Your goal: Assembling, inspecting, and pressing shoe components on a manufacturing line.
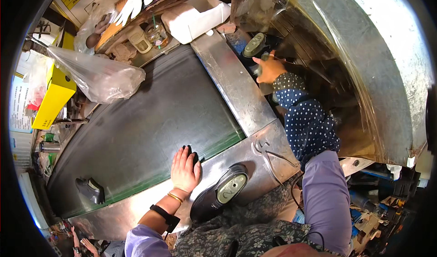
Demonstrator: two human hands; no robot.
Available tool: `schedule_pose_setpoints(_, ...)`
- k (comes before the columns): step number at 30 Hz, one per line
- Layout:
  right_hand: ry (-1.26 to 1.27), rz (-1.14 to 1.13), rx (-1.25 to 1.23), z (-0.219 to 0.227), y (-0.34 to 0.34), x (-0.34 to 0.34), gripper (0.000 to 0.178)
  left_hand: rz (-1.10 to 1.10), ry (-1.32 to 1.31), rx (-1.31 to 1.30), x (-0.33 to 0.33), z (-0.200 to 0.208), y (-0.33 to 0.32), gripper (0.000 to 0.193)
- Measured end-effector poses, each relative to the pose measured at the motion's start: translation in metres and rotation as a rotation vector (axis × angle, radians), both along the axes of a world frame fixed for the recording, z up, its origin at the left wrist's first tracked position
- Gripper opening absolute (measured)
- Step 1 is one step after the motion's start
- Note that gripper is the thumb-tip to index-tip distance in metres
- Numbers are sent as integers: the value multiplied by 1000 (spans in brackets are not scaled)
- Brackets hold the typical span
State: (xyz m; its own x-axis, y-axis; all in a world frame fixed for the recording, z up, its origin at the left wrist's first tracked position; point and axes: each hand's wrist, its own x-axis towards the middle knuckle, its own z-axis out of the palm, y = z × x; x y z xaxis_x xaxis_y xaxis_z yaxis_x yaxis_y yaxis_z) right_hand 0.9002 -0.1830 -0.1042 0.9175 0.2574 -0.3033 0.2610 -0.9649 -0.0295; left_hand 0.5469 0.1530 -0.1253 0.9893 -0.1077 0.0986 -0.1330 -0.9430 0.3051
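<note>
My left hand lies palm down at the near edge of the dark conveyor belt, fingers stretched over a small black object that they mostly hide. Beside it, a black shoe with a pale green insole rests on the metal ledge. Far right, my right hand reaches into the shadowed, film-covered part of the machine. Its fingers curl around a dark shoe, largely hidden by the hand. Just beyond stands another dark shoe with a green insole. A small black shoe sits on the belt's left.
A white box stands behind the belt, near a glass jar and a white glove. A clear plastic bag overhangs the left side beside a yellow box. Another person's hands show at lower left.
</note>
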Motion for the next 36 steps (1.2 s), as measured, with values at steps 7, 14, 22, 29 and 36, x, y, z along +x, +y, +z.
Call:
schedule_pose_setpoints(7,-11,-250,113,-16,8,-7,66,10,6,-8,0,0,-1,37)
schedule_pose_setpoints(14,-250,-286,170,-19,0,4,75,15,7,-19,0,3,-2,38)
schedule_pose_setpoints(22,-639,-448,572,-44,-27,-3,53,10,-1,-26,2,0,-3,37)
schedule_pose_setpoints(29,-340,-371,746,-67,-33,13,67,41,7,-2,-2,5,-5,38)
schedule_pose_setpoints(36,-509,-354,202,-48,-79,-106,89,7,18,2,-1,1,-5,37)
